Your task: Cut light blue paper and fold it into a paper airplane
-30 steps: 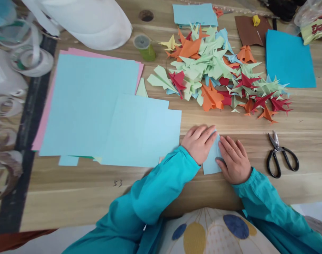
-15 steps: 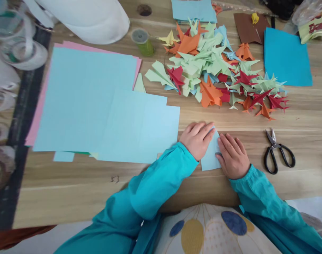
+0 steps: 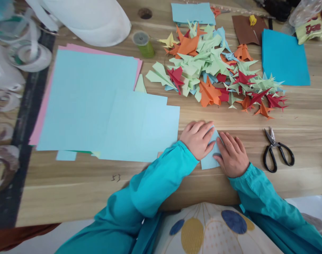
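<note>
A small light blue folded paper (image 3: 210, 159) lies on the wooden table (image 3: 71, 183) near its front edge. My left hand (image 3: 198, 138) lies flat on the paper's left part, fingers stretched out and pressed down on it. My right hand (image 3: 233, 154) rests flat on its right part, fingers extended toward the fold. Most of the paper is hidden under both hands. Teal sleeves cover both arms.
Large light blue sheets (image 3: 102, 106) over pink ones lie at left. A pile of folded paper planes (image 3: 214, 74) sits behind the hands. Black scissors (image 3: 277, 151) lie at right, a blue sheet (image 3: 285, 58) at far right, a green spool (image 3: 143, 43) and tape rolls (image 3: 28, 56) further back.
Both hands stay pressed on the small blue paper; my right hand has slid slightly left over it. The view shifted a little.
</note>
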